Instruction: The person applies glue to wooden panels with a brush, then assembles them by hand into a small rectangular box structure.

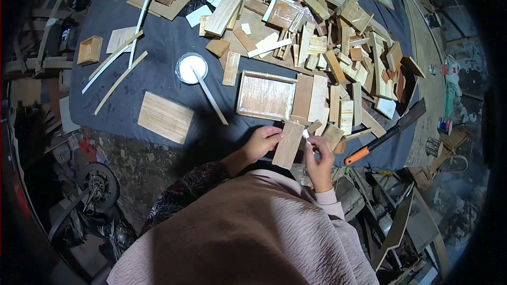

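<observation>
My left hand [260, 143] grips the left edge of a small flat wooden board [288, 144], its thumb and fingers closed on it. At the board's right side, my right hand [319, 159] pinches a small white-tipped thing [306, 134], too small to name. Just beyond the board lies a shallow wooden tray-like frame [266, 95], with whitish smears along its edges. To its left stands a round tub of white paste [191, 68], a pale flat stick [210, 96] resting in it. A rectangular wooden panel [166, 117] lies flat at the left.
Wood offcuts [343, 37] are heaped across the right and back of the dark cloth [158, 42]. A saw-like tool with an orange handle [357, 155] lies near the right front edge. Thin strips [120, 83] and a small wooden box [90, 50] lie at the left.
</observation>
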{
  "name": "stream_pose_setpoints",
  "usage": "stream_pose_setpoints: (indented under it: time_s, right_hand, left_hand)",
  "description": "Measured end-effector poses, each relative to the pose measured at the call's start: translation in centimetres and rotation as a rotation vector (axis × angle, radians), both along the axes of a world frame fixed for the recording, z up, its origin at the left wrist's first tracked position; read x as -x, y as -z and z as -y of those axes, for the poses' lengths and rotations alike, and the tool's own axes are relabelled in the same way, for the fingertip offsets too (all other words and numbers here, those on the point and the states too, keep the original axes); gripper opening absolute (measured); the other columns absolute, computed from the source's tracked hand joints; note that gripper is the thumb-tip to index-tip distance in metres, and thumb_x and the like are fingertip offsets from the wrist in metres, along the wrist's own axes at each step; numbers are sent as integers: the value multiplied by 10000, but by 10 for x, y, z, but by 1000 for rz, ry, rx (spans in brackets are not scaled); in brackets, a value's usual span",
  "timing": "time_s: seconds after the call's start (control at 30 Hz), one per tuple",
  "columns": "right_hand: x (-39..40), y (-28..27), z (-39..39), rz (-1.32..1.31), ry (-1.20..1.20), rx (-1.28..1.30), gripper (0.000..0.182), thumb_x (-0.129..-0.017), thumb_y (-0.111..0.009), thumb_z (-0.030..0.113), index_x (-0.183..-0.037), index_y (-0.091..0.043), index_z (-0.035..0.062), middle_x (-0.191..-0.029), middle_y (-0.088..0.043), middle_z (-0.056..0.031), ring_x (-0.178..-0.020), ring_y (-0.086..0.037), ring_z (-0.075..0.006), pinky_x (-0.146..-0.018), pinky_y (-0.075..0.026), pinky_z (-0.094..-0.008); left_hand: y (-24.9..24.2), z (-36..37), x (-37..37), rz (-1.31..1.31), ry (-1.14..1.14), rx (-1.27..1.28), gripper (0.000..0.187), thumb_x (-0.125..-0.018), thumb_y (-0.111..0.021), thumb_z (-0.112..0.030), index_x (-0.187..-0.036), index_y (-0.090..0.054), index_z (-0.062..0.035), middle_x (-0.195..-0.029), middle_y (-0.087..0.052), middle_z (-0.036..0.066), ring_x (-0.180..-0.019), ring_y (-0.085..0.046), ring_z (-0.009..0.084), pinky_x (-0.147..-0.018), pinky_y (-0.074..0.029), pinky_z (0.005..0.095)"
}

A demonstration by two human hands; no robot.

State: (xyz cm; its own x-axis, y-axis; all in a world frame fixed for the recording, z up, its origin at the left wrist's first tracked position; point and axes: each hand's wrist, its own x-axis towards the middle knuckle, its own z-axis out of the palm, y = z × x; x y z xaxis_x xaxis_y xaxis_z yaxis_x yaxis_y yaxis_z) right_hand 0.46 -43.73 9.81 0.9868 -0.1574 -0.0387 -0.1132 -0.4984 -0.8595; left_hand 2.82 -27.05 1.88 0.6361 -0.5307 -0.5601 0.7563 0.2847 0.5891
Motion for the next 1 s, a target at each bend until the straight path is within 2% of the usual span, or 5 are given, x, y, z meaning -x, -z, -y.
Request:
stream_pose_setpoints:
  time_s: [0.13,0.4,0.57,0.7,1.0]
  right_hand:
    - [5,24,5,-456,52,-380,154,-744,-611,90,-828,-569,-32,-671,-551,2,-599,-471,-49,-535,-388,-180]
    - [-16,30,11,-370,134,-411,91,-744,-599,66,-748,-556,-14,-608,-485,43,-530,-409,-18,-465,-334,-173]
    - [-52,40,6,-113,113,80,161,-681,-622,101,-646,-538,-32,-516,-470,-47,-471,-433,-98,-458,-372,-237]
    - [-72,50,-5,-93,111,165,178,-649,-623,128,-639,-549,-34,-544,-529,-131,-473,-515,-212,-488,-416,-293]
    - [-81,59,-19,-114,72,261,207,-647,-614,171,-635,-552,-26,-583,-551,-162,-526,-548,-279,-508,-429,-340]
  left_hand:
    - [-1,11,1,21,-93,-34,226,-847,-469,-157,-1005,-489,4,-892,-555,45,-789,-544,102,-689,-452,244]
    - [-7,12,1,-25,-122,-232,316,-850,-464,-253,-1073,-453,-28,-892,-556,53,-746,-542,131,-695,-421,228]
    - [46,-19,22,147,191,-454,315,-837,-471,-300,-951,-530,-12,-813,-578,75,-646,-550,138,-584,-428,224]
    - [49,-32,24,12,177,-564,334,-818,-489,-330,-844,-552,-3,-710,-585,87,-526,-549,146,-486,-424,236]
    - [55,-36,18,-150,105,-501,400,-798,-504,-376,-754,-548,19,-636,-574,105,-469,-555,168,-430,-423,240]
